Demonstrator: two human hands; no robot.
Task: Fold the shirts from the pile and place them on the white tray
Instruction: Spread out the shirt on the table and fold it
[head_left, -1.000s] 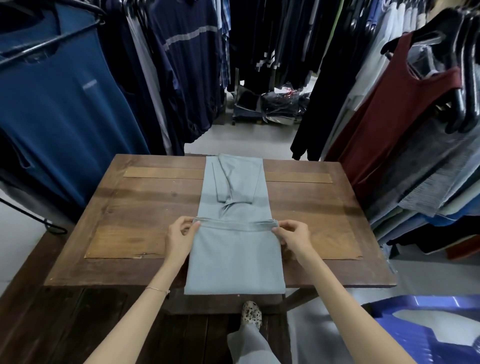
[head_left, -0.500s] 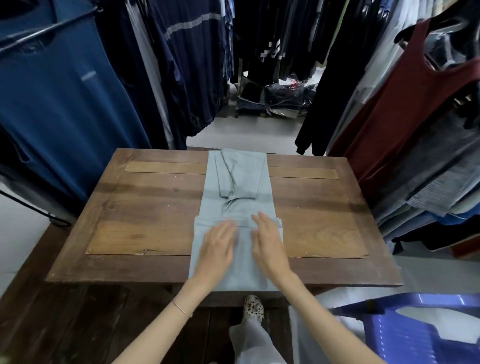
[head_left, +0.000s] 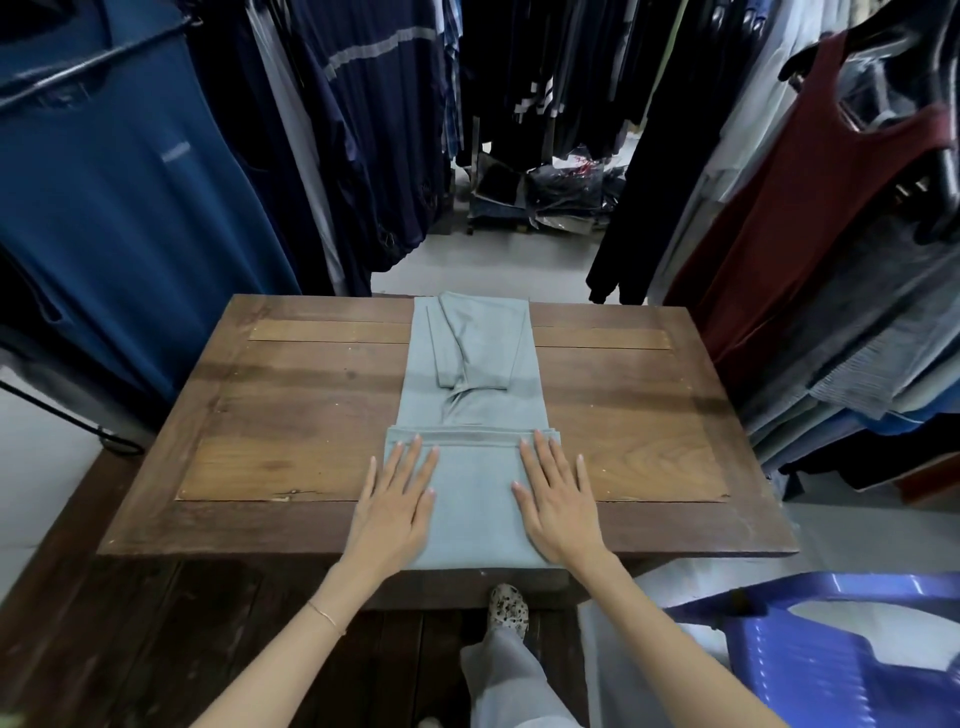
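A pale grey-blue shirt (head_left: 475, 405) lies lengthwise down the middle of the wooden table (head_left: 291, 415), folded into a narrow strip with its sleeves laid inward at the far end. Its near part is folded up over itself, the hem edge running across the strip. My left hand (head_left: 397, 499) presses flat on the left side of that folded part, fingers straight. My right hand (head_left: 558, 493) presses flat on the right side in the same way. No white tray or shirt pile is in view.
Racks of hanging clothes close in on both sides: blue garments (head_left: 119, 187) at left, a maroon top (head_left: 810, 208) and stacked fabrics at right. A blue plastic chair (head_left: 831, 654) stands at lower right. Bagged clothes (head_left: 550, 192) lie on the floor beyond the table.
My hands let go of the hem they had pinched, came flat together at the middle of the fold, then slid apart to its left and right sides.
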